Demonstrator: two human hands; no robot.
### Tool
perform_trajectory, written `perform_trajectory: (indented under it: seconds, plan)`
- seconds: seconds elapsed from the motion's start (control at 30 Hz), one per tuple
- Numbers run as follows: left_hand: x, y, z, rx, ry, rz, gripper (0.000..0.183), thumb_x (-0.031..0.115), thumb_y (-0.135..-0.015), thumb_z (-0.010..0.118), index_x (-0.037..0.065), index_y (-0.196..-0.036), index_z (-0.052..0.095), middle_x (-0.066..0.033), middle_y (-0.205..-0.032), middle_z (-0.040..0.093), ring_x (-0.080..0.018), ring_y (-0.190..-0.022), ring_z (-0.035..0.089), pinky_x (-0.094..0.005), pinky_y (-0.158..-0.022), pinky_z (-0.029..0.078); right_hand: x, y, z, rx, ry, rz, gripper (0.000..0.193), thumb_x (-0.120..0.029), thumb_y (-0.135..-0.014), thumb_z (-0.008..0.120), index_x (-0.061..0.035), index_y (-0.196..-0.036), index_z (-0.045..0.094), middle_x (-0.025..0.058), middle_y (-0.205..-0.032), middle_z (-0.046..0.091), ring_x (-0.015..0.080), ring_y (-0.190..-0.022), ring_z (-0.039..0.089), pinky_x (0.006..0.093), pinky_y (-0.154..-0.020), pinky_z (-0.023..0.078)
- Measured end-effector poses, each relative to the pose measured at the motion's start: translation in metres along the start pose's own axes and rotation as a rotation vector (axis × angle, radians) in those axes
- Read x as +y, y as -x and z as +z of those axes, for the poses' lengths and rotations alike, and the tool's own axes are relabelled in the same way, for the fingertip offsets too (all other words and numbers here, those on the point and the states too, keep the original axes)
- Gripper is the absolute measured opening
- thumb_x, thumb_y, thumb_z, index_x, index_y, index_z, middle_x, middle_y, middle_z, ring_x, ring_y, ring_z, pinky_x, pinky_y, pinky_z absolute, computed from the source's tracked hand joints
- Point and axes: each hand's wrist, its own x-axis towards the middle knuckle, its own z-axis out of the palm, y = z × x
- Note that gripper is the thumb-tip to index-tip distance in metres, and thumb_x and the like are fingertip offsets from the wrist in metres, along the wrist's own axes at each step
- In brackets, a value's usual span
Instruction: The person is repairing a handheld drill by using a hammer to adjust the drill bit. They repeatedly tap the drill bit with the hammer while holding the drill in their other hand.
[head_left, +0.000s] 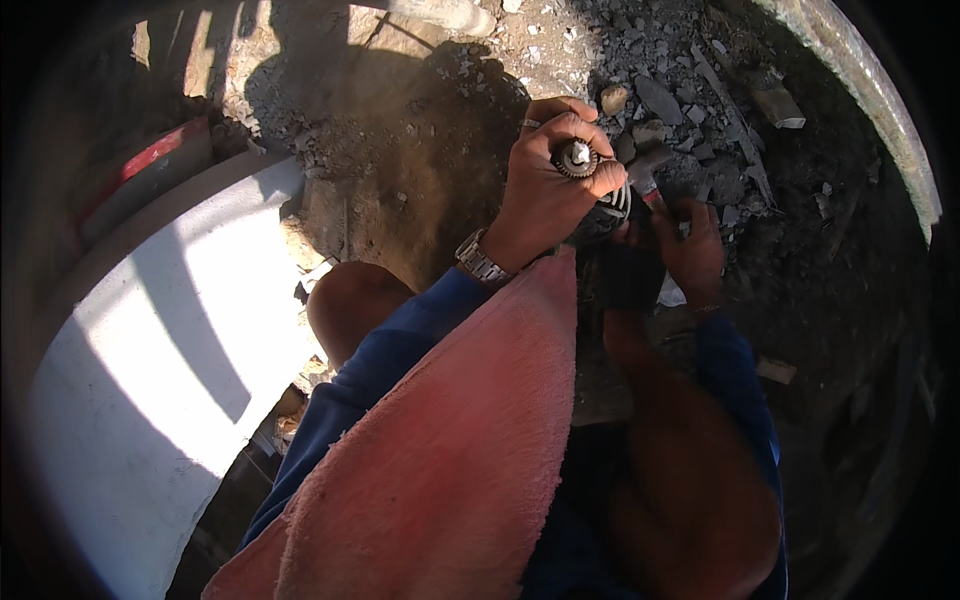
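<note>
Head view: the left hand (553, 195) is wrapped round a dark, round, toothed metal part with a bright centre (577, 158), near broken grey stone rubble (690, 105); the right hand (694, 252), just beside it, grips a hammer-like tool with a metal head and red-marked handle (648, 187). If that head glanced off the toothed rim, the nearby left fingers could be struck. A slack grip could drop the part into grit, and the hanging pink cloth towel (440, 420) might snag its teeth.
</note>
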Motion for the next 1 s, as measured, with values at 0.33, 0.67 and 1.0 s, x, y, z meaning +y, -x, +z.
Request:
perform_trajectory:
  seconds: [0.33, 0.67, 1.0]
  plan:
    - [-0.009, -0.010, 0.015, 0.071, -0.015, 0.160, 0.027, 0.008, -0.070, 0.085, 0.005, -0.089, 0.066, -0.0049, -0.097, 0.067, -0.0180, -0.093, 0.065, -0.0329, -0.081, 0.052, -0.064, -0.008, -0.017, -0.282, -0.802, 0.273, 0.030, -0.006, -0.094, 0.068, 0.0022, -0.121, 0.060, 0.0077, -0.101, 0.067, 0.0120, -0.088, 0.065, 0.0266, -0.075, 0.053]
    - [-0.013, -0.012, 0.012, -0.133, -0.091, 0.225, 0.040, 0.015, -0.072, 0.090, 0.005, -0.103, 0.068, -0.0079, -0.098, 0.071, -0.0210, -0.089, 0.071, -0.0335, -0.080, 0.057, -0.132, -0.033, -0.080, -0.136, -0.757, -0.268, 0.040, 0.001, -0.091, 0.073, 0.0007, -0.129, 0.062, 0.0053, -0.110, 0.063, 0.0123, -0.099, 0.061, 0.0266, -0.088, 0.052]
    - [-0.008, -0.016, 0.007, -0.220, -0.075, 0.223, 0.047, 0.018, -0.071, 0.089, 0.004, -0.111, 0.068, -0.0105, -0.103, 0.073, -0.0210, -0.092, 0.072, -0.0349, -0.083, 0.057, -0.140, -0.058, -0.079, -0.100, -0.502, -0.534, 0.027, -0.003, -0.085, 0.078, -0.0003, -0.112, 0.072, 0.0106, -0.114, 0.067, 0.0222, -0.104, 0.065, 0.0324, -0.088, 0.054]
